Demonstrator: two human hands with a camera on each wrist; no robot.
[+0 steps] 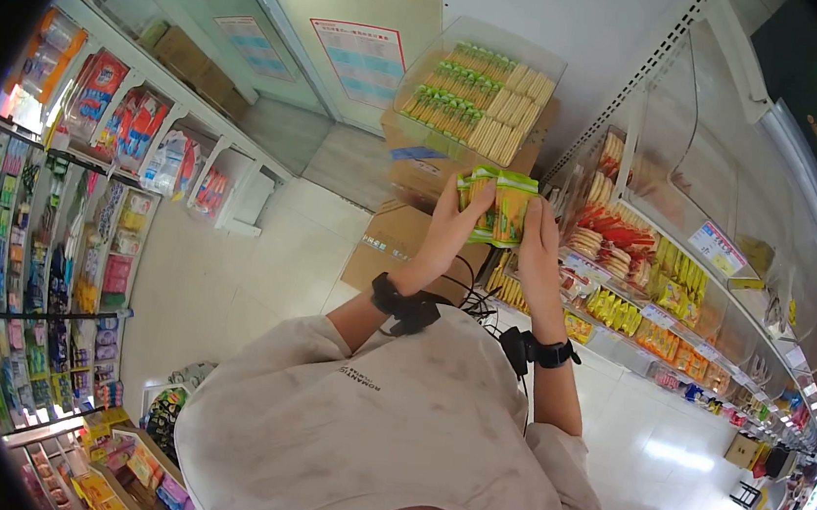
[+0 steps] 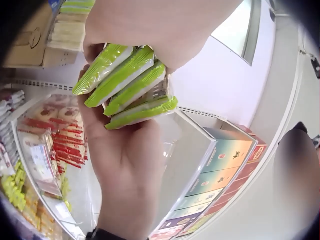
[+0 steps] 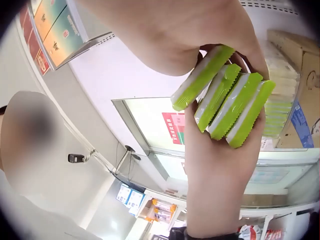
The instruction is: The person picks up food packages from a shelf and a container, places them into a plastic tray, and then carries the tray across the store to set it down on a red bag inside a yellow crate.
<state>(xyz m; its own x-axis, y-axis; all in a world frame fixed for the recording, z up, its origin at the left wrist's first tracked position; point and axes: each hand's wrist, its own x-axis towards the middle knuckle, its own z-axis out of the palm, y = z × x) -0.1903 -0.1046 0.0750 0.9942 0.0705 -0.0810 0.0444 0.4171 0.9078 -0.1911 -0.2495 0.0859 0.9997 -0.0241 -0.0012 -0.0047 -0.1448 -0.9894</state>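
Several green-and-clear snack packets (image 1: 501,208) stand side by side in a row between my two hands, in front of my chest. My left hand (image 1: 452,232) grips the row from the left, its thumb lying over the front of the packets. On the opposite side my right hand (image 1: 539,251) holds them, fingers along the outer packet. Both wrist views show the crimped green ends of the packets (image 2: 135,82), slightly fanned, with palms closing in from either side. Parts of the fingers are hidden behind the packets.
Beyond my hands, a clear bin (image 1: 483,90) with rows of similar green-ended packets stands on cardboard boxes (image 1: 390,239). To the right run shelves (image 1: 659,304) of bagged snacks with clear dividers. A hanging-goods rack (image 1: 55,250) is at the left. Black cables (image 1: 474,291) hang near my waist.
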